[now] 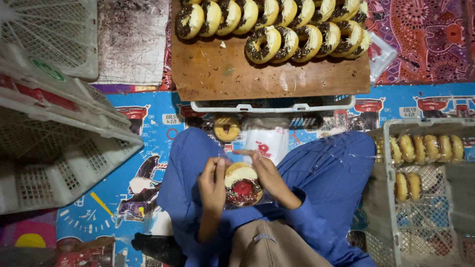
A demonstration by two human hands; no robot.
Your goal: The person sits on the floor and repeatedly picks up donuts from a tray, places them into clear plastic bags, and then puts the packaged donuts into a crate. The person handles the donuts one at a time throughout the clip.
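Doughnut (243, 185) over blue cartoon-print floor mat (148, 143)

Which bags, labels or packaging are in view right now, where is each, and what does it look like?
Clear plastic bag: held between left hand and right hand, around a doughnut.
Stack of clear bags: on the mat ahead of the knees, rectangular, red print.
Green round label: on the white crate at left.
Loose clear plastic: beside the wooden board, right end.
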